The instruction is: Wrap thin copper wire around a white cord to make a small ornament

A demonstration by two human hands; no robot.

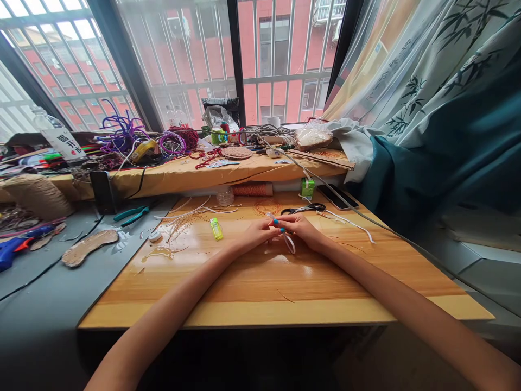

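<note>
My left hand [259, 232] and my right hand [302, 228] meet over the middle of the wooden board [244, 293], fingertips pinched together. Between them they grip a thin white cord [290, 244], which curls in a loop below the fingers. Its other end pokes up above the fingertips. Just beyond the right hand lie black-handled scissors [314, 207]. A coil of thin orange thread [266, 206] rests behind the hands. To the left of the left hand is a yellow-green lighter [216, 228].
White cord strips [199, 209] and loose threads lie at the back left. A spool of orange thread [252, 189], a green box [307, 188] and a phone [337, 196] line the back. Teal pliers [132, 215] and a blue glue gun [20, 250] are left. A cluttered ledge [179, 176] runs behind.
</note>
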